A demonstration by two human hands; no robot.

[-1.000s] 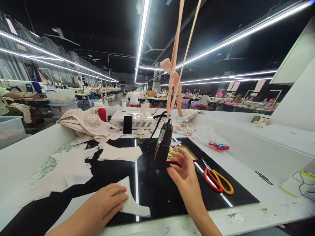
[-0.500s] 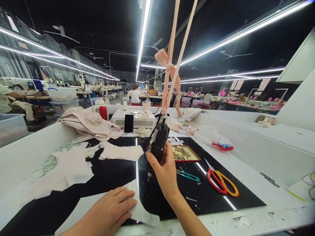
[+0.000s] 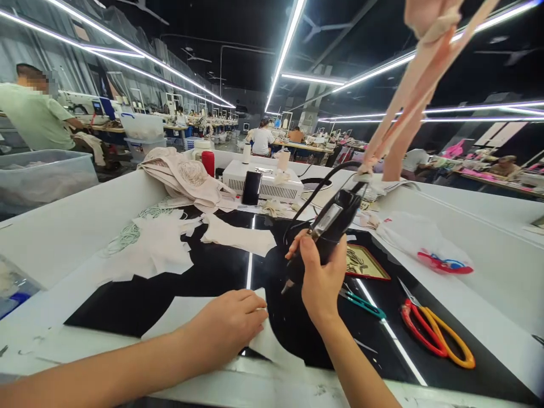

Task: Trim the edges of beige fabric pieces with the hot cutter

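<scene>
My right hand (image 3: 325, 283) is wrapped round a black hand tool (image 3: 335, 224) with a metal lever, a cable and a pointed nozzle that slants down to the left. Pink straps (image 3: 408, 113) hold the tool from above. The nozzle is over the black board (image 3: 293, 323), apart from the cloth. My left hand (image 3: 232, 323) has its fingers bent together on the edge of a white fabric piece (image 3: 170, 314); the fingertips are partly hidden. Another cut fabric piece (image 3: 238, 237) lies farther back on the board.
To the right are teal thread snips (image 3: 363, 305), red-and-orange-handled scissors (image 3: 437, 334) and a shallow tray (image 3: 385, 273) of small strips. Cut fabric (image 3: 144, 249) is spread at left. A phone (image 3: 252, 188) leans on a white box (image 3: 229, 175). Low white walls edge the table.
The view has swung, so the table sits differently in it. The black tool leans more to the right, its straps slanting. My left hand's fingers have gone from lying flat to bent.
</scene>
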